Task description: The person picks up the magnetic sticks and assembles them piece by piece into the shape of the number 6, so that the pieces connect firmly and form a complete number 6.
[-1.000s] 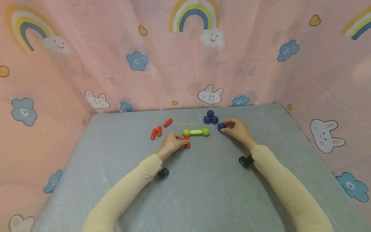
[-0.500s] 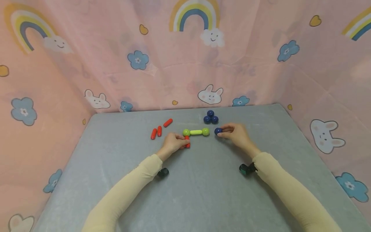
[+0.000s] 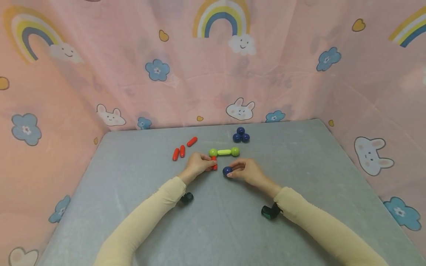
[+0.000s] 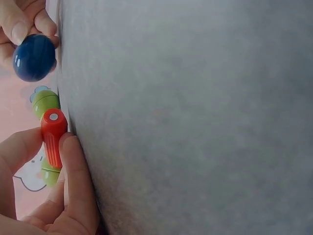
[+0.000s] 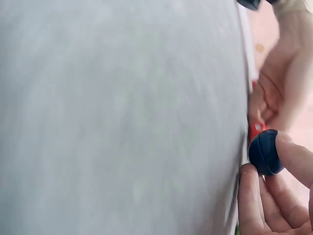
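My left hand (image 3: pixel 197 164) pinches a short red rod (image 4: pixel 54 132) between thumb and fingers; its far end meets the left green ball (image 3: pixel 213 152). A pale silvery dot shows on the rod's near end. That green ball, a light green rod (image 3: pixel 224 152) and a second green ball (image 3: pixel 235 151) form one straight row. My right hand (image 3: pixel 247 171) holds a dark blue ball (image 3: pixel 227 171) by thumb and fingertips, just right of the red rod's near end. In the right wrist view the blue ball (image 5: pixel 265 152) partly covers the red rod.
Three loose red rods (image 3: pixel 182 151) lie left of the left hand. Three blue balls (image 3: pixel 241 135) sit clustered behind the green row. The grey tabletop (image 3: pixel 206 225) meets a pink printed curtain (image 3: pixel 186 92) at the back and sides.
My right hand has carried the blue ball left and nearer, from right of the green row to beside the red rod's near end. The left hand keeps its place and grip.
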The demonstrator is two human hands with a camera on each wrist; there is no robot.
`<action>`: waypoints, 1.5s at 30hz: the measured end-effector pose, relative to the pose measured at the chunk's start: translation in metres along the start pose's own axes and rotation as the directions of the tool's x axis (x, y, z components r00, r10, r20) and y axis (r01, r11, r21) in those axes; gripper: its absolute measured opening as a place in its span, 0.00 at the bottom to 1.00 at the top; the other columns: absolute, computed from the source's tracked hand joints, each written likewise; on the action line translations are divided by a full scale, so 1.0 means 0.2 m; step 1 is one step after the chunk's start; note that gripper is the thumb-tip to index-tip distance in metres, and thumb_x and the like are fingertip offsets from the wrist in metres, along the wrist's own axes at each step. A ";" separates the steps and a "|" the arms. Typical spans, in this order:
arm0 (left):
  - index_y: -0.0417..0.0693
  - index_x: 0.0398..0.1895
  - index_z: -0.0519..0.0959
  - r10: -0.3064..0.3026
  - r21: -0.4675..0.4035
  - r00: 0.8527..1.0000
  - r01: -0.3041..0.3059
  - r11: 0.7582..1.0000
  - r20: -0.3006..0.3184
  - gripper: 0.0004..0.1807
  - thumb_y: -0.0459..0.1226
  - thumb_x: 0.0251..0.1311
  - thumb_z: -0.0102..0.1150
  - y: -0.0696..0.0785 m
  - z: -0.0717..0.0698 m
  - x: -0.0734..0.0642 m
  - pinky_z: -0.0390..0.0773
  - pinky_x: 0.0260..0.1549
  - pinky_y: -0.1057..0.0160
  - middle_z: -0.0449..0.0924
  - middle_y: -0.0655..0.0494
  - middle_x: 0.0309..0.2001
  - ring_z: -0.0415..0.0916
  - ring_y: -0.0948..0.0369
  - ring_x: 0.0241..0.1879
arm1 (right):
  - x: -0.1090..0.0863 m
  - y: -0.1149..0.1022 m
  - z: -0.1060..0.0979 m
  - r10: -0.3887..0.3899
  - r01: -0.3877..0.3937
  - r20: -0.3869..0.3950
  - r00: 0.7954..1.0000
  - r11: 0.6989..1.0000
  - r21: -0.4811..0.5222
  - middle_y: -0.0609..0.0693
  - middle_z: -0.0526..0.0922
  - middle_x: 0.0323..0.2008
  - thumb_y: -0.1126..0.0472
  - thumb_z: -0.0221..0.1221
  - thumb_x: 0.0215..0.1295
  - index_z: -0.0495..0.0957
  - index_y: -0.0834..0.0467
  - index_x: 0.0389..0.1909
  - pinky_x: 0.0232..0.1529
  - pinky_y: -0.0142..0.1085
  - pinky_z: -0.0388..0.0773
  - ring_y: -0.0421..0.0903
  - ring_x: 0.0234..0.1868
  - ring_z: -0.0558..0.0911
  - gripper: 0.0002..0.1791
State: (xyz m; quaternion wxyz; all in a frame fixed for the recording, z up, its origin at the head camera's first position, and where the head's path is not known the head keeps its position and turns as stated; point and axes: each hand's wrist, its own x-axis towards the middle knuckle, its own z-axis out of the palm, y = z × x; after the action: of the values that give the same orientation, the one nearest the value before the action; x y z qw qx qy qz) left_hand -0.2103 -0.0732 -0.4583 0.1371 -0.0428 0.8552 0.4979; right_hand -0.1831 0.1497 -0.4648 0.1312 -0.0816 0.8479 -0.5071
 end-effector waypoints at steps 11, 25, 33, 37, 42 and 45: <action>0.40 0.36 0.87 0.021 -0.031 1.000 -0.021 0.999 0.005 0.12 0.41 0.57 0.70 -0.01 0.00 0.00 0.84 0.32 0.67 0.89 0.48 0.34 0.82 0.67 0.26 | 0.03 -0.07 0.15 -0.059 0.059 0.005 0.998 0.998 -0.039 0.55 0.89 0.37 0.60 0.75 0.51 0.85 0.61 0.43 0.37 0.32 0.82 0.41 0.36 0.87 0.18; 0.38 0.36 0.87 0.019 -0.060 1.000 -0.019 0.998 0.007 0.11 0.39 0.58 0.69 0.00 -0.01 0.00 0.85 0.33 0.66 0.89 0.47 0.33 0.83 0.67 0.27 | 0.03 -0.11 0.20 -0.085 0.083 -0.038 0.996 0.995 -0.056 0.54 0.89 0.34 0.62 0.75 0.49 0.85 0.61 0.38 0.33 0.30 0.81 0.39 0.31 0.85 0.15; 0.39 0.35 0.87 0.019 -0.079 1.000 -0.018 0.997 0.009 0.11 0.40 0.58 0.69 -0.01 0.00 0.00 0.86 0.33 0.65 0.89 0.47 0.32 0.84 0.66 0.27 | 0.04 -0.10 0.21 -0.087 0.084 -0.064 0.994 0.995 -0.044 0.55 0.88 0.34 0.62 0.75 0.49 0.85 0.62 0.38 0.32 0.30 0.80 0.39 0.31 0.84 0.16; 0.38 0.35 0.88 0.020 -0.088 1.000 -0.019 0.996 0.009 0.12 0.40 0.57 0.69 -0.01 0.00 0.00 0.86 0.33 0.65 0.89 0.46 0.32 0.84 0.66 0.27 | 0.04 -0.09 0.21 -0.090 0.088 -0.069 0.994 0.996 -0.031 0.56 0.88 0.34 0.62 0.75 0.49 0.85 0.62 0.38 0.32 0.30 0.80 0.40 0.31 0.85 0.16; 0.39 0.35 0.88 0.022 -0.076 1.000 -0.022 0.997 0.000 0.12 0.41 0.57 0.69 -0.01 0.00 0.00 0.86 0.33 0.65 0.89 0.47 0.31 0.84 0.66 0.27 | 0.05 -0.09 0.21 -0.083 0.082 -0.067 0.994 0.996 -0.022 0.56 0.88 0.35 0.63 0.75 0.49 0.85 0.62 0.39 0.33 0.30 0.81 0.39 0.32 0.85 0.16; 0.40 0.35 0.88 0.023 -0.067 1.000 -0.023 0.997 -0.004 0.12 0.41 0.57 0.69 -0.01 0.00 0.00 0.86 0.33 0.66 0.89 0.48 0.31 0.84 0.67 0.27 | 0.05 -0.08 0.21 -0.075 0.074 -0.067 0.995 0.997 -0.018 0.55 0.89 0.35 0.64 0.75 0.49 0.85 0.61 0.39 0.33 0.30 0.81 0.39 0.32 0.85 0.15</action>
State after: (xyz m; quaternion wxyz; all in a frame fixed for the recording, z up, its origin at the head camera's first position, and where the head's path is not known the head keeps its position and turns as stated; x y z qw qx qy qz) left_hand -0.2094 -0.0741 -0.4600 0.1287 -0.0384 0.8386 0.5279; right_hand -0.1798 0.1036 -0.4713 0.0830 -0.0968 0.8521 -0.5076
